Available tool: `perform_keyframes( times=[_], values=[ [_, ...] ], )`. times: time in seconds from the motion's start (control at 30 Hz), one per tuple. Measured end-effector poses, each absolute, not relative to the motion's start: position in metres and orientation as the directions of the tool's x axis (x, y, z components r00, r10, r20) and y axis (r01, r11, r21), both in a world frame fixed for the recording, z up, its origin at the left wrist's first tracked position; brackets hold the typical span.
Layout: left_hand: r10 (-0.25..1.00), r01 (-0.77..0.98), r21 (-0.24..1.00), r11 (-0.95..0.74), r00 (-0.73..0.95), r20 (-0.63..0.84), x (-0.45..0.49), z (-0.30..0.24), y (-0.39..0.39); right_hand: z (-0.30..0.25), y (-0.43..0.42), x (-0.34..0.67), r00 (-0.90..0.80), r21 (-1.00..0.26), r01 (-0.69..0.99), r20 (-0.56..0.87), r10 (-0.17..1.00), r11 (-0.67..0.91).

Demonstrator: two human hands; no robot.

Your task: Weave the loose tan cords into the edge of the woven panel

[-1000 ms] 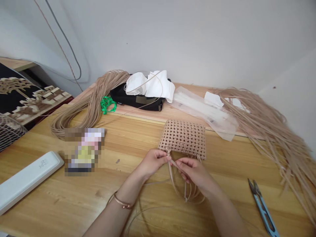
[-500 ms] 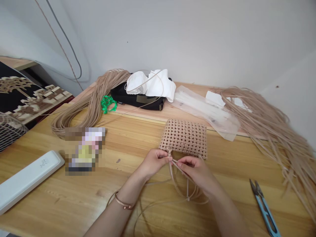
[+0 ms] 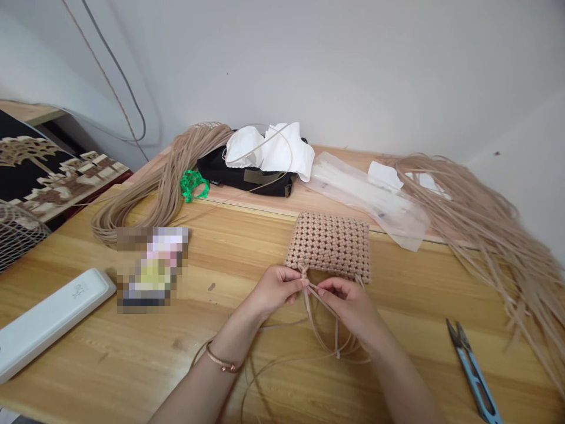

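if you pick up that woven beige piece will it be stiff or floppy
The woven piece probably bends only slightly: its weave looks dense and its outline squared. It seems unlikely to roll, being broad and rectangular. The strands at its near edge would likely dangle, since they curve in loose loops.

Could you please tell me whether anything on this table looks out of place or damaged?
Nothing looks spilled or clearly damaged. The untidiest spot is at the right, where loose tan strands sprawl unevenly, unlike the gathered, looped bundle at the left. Crumpled white pieces also lie haphazardly on the black bag.
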State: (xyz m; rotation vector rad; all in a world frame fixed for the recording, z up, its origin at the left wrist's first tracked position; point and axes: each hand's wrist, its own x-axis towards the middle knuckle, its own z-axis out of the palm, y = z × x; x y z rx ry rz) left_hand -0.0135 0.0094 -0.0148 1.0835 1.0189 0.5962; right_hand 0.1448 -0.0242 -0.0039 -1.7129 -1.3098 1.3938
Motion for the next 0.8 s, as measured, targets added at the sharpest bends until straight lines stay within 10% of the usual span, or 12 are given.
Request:
perform_keyframes(
  times=[0.47, 0.8],
  values=[
    [0.797, 0.013, 0.907, 0.421, 0.473, -0.376, -0.017, -0.015, 0.011, -0.006, -0.025, 0.145, 0.054, -0.844, 0.447, -0.306, 0.951, -0.297],
    [0.777, -0.061, 0.883, 0.466, 0.506, -0.375, -0.019, -0.009, 0.013, 0.019, -0.033, 0.133, 0.063, -0.431, 0.898, -0.068, 0.996, -0.086]
  ],
)
